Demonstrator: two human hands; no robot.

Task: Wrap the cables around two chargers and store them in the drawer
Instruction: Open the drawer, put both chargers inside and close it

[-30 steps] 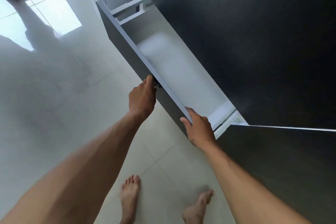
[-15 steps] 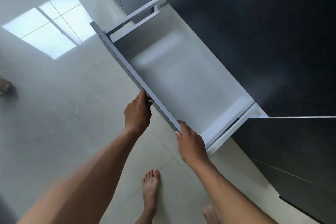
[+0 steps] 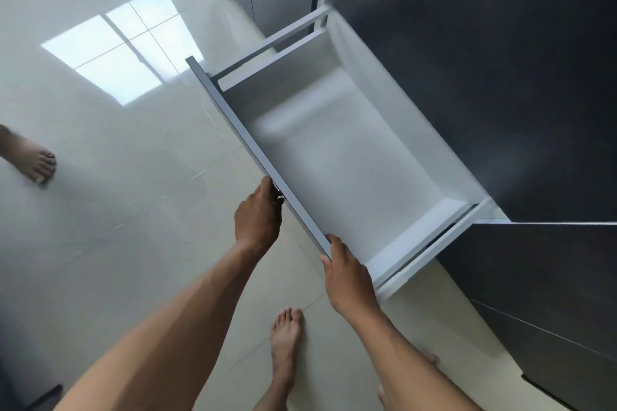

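Observation:
A grey-fronted drawer with a white inside stands pulled far out of the dark cabinet. Its white bottom shows nothing lying in it. My left hand grips the outer face of the drawer front around a small metal handle. My right hand holds the top edge of the drawer front near its near corner, thumb on the inner side. No charger or cable is in view.
The dark cabinet top runs along the right, with more dark fronts below the drawer. My bare feet stand on the glossy pale tile floor. Another person's foot is at the left edge.
The drawer has slid further out of the cabinet, with both hands staying on its front. The view has shifted, and another person's foot has come in at the left.

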